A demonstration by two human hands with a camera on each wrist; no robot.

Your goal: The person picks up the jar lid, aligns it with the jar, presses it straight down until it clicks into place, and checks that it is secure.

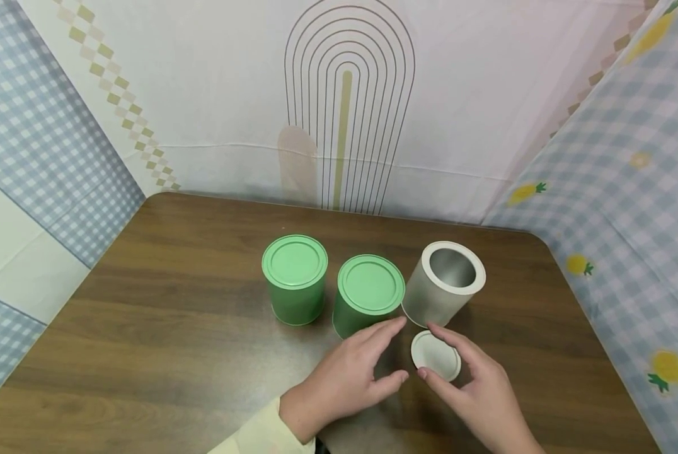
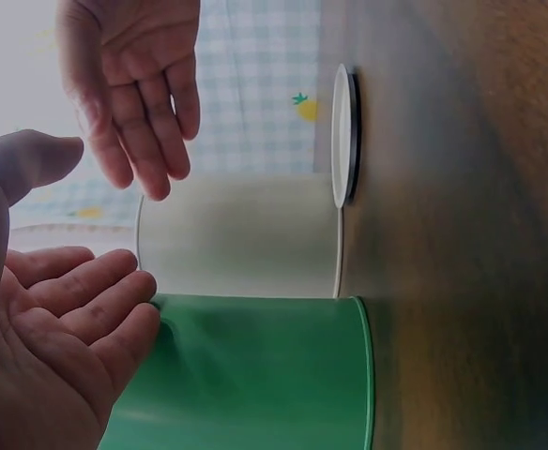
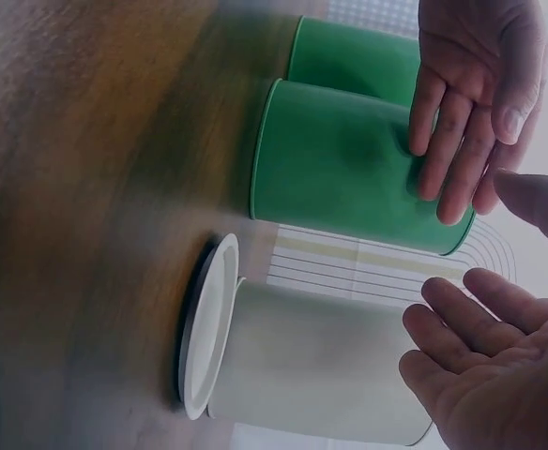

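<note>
I see the wooden table (image 1: 146, 328) hemmed by cloth walls on three sides: checked blue cloth (image 1: 38, 145) to the left, pineapple-print cloth (image 1: 628, 189) to the right, a pale backdrop with arch lines (image 1: 347, 107) behind. Wide bare wood lies left of the cans and along the near edge; the right rounded corner sits near the white can.

Three cans stand in a row mid-table. The far green can (image 1: 295, 280) and the near green can (image 1: 367, 296) both wear green lids. The white can (image 1: 443, 284) stands open just beside the near green one, and I see only bare metal inside. Its white lid (image 1: 436, 356) lies flat on the wood just in front of it.

My left hand (image 1: 347, 375) is relaxed and spread, holding nothing, its fingertips (image 2: 143, 309) at the side of the near green can. My right hand (image 1: 477, 388) is also loose and empty, curved over the white lid, thumb close to the lid's near rim; I cannot tell whether it touches.
</note>
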